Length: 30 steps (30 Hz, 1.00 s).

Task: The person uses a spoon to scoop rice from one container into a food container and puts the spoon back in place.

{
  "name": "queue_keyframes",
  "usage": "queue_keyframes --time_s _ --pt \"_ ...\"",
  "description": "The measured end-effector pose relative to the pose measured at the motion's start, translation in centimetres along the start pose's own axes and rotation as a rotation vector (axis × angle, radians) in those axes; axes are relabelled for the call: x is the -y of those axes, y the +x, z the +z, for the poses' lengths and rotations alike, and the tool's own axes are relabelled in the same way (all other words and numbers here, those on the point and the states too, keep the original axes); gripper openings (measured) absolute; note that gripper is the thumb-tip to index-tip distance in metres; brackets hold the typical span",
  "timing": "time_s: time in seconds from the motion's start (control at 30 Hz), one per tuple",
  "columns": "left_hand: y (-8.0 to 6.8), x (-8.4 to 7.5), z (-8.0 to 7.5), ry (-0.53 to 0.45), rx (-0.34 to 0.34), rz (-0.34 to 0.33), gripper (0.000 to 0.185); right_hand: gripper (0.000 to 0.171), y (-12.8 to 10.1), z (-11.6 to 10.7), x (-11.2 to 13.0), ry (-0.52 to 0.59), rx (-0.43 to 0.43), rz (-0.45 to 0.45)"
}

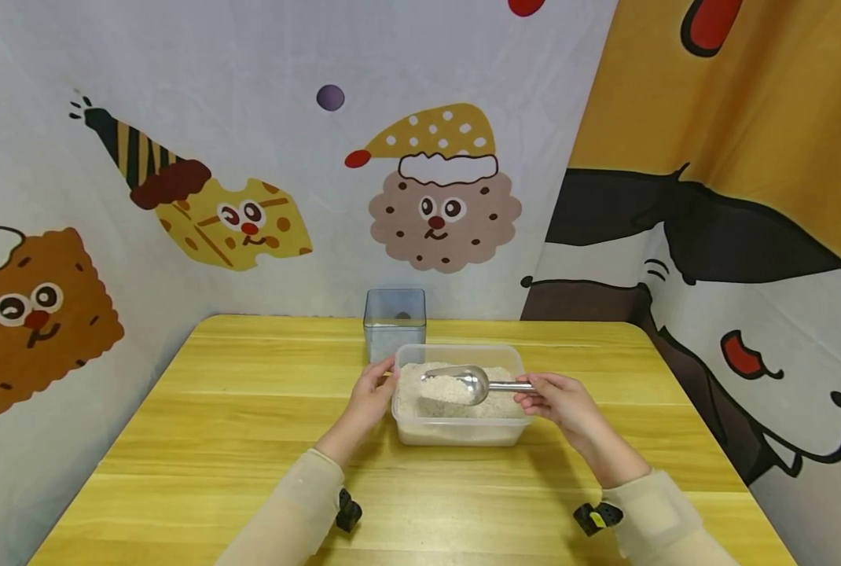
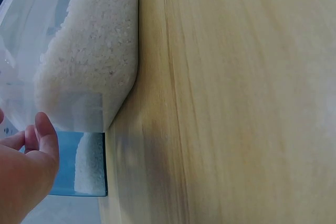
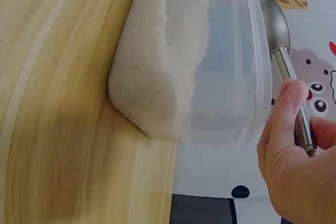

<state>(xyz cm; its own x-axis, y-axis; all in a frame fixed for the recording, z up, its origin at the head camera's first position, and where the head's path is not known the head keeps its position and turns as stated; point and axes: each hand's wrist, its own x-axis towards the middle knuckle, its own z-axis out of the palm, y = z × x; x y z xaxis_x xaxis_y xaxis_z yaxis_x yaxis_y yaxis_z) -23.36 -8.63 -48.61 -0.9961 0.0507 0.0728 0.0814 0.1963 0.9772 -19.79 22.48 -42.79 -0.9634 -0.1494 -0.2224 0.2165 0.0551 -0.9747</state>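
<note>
A clear plastic tub point(image 1: 456, 432) of white rice point(image 1: 449, 397) sits mid-table. My right hand point(image 1: 558, 399) grips the handle of a metal scoop point(image 1: 463, 384), whose bowl lies over the rice and carries a heap of it. In the right wrist view the fingers point(image 3: 286, 114) curl round the scoop handle point(image 3: 294, 93) beside the tub wall point(image 3: 231, 66). My left hand point(image 1: 372, 391) holds the tub's left rim; its fingers point(image 2: 44, 135) show beside the tub point(image 2: 31, 51) in the left wrist view.
A small square clear container point(image 1: 394, 321) with a little rice at its bottom stands just behind the tub, also seen as the blue-tinted container point(image 2: 86, 166). The yellow wooden table point(image 1: 215, 409) meets cartoon-printed cloth walls behind and at the sides.
</note>
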Motion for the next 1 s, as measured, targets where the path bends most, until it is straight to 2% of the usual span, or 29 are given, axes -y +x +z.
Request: queue_keyframes --time_s 0.17,0.23,0.33,0.8,0.9,1.0 --pt "-0.1 -0.3 -0.1 0.006 0.001 -0.001 0.042 0.042 -0.1 -0.3 0.1 0.011 -0.005 0.012" --pt "0.2 0.6 0.0 0.015 -0.002 0.006 0.043 0.042 -0.1 -0.4 0.0 0.022 -0.006 0.017" --pt "0.2 0.7 0.0 0.008 0.004 0.007 0.043 0.042 -0.1 -0.6 0.1 0.045 -0.003 0.018" --pt "0.1 0.5 0.0 0.020 0.006 0.009 0.043 0.029 0.3 -1.4 1.2 0.150 0.030 0.006" --pt "-0.1 0.4 0.0 0.004 0.011 0.021 0.043 0.027 0.6 -1.5 1.7 0.158 0.037 0.008" --pt "-0.4 0.3 -0.1 -0.011 0.010 0.066 0.042 0.027 1.0 -1.6 2.3 0.179 0.043 0.008"
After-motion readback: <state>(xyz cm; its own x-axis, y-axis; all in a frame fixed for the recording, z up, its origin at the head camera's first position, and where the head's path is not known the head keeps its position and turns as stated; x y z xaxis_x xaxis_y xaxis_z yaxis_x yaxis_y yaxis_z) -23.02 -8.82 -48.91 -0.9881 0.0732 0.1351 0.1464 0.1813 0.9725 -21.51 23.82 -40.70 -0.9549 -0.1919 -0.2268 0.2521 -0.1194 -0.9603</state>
